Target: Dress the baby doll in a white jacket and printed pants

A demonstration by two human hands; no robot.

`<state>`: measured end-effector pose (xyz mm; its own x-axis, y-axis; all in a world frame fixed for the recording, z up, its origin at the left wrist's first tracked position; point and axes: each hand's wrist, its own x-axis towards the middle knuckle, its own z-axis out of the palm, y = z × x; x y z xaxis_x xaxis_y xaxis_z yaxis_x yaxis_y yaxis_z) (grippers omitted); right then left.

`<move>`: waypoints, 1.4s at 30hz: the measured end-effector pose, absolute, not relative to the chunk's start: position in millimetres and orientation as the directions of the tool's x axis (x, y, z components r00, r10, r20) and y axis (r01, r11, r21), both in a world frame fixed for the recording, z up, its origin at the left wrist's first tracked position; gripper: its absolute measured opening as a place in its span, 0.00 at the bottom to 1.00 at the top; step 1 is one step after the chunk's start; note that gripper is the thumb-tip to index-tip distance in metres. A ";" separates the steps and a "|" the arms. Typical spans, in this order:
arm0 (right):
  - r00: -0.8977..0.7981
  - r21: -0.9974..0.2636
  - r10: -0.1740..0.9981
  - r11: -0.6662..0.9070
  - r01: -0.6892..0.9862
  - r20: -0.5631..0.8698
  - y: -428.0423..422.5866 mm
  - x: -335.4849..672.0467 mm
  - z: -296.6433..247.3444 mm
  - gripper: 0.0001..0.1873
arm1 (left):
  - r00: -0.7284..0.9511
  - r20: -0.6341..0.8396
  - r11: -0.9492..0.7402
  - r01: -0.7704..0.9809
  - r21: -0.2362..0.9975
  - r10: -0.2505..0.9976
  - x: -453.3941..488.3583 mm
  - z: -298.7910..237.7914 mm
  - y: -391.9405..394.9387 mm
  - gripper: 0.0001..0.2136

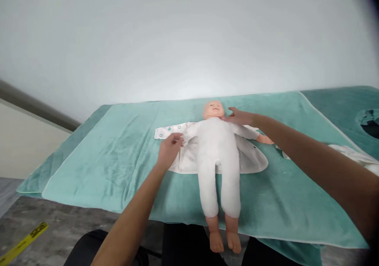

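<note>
A baby doll (217, 147) with a white cloth body lies on its back, its feet hanging past the bed's front edge. Spread out beneath it is an open white baby jacket (251, 159), with a patterned sleeve (167, 131) stretched to the left. At the end of the doll's arm on the left, my left hand (171, 147) has its fingers closed around it; the doll's hand on that side is hidden. My right hand (238, 117) rests by the doll's neck and shoulder, fingers apart, thumb side touching it. The doll's other arm (263, 138) lies out to the right.
A teal cover (118, 159) spreads over the bed against a white wall. White cloth (352, 153) lies at the right, partly behind my forearm. A round hole (371, 123) shows at the far right. Yellow tape (25, 242) marks the floor.
</note>
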<state>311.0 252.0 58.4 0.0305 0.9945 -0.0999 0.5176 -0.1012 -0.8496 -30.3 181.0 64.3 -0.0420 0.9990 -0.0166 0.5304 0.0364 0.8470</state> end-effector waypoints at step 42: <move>-0.279 -0.302 0.940 0.329 0.895 0.196 226.0 152.7 71.0 0.18 | 0.117 0.052 -0.104 0.494 0.863 0.992 -70.3 32.2 264.5 0.04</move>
<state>152.7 226.0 71.0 -0.2794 0.9400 0.1957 0.8947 0.3289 -0.3023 -70.3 264.5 32.2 0.1167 0.9918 0.0522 0.4941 -0.1035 0.8632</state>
